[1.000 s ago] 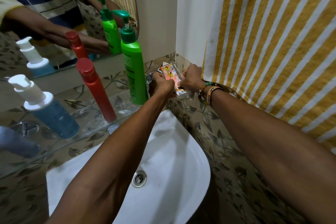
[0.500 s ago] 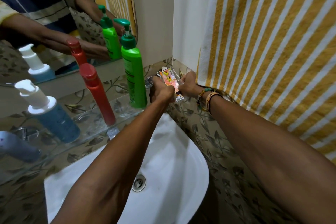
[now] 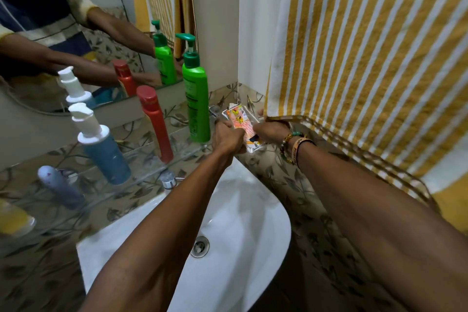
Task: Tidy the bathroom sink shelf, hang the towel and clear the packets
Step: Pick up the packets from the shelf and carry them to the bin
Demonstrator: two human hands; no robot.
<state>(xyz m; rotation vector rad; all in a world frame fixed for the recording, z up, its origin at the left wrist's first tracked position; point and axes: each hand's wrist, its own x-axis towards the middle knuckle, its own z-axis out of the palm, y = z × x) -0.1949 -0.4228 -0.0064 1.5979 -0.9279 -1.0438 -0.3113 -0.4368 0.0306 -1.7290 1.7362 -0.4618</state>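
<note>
Orange-and-white packets [image 3: 240, 121], a crumpled little stack with some yellow print, are dead centre of the frame at the right end of the glass shelf [image 3: 144, 159]. Left hand [image 3: 226, 138] and right hand [image 3: 269, 132] both curl round them, one from each side. Pretty tight corner tbh: green pump bottle [image 3: 196, 99] just left, striped yellow towel [image 3: 367, 58] hanging just right with its bottom corner over the right hand. Open room is lower down, above the white sink [image 3: 253, 223].

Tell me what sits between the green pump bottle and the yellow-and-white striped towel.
Seen in the head view: a bundle of orange printed packets, gripped by the left hand and the right hand, fills that gap.
</note>
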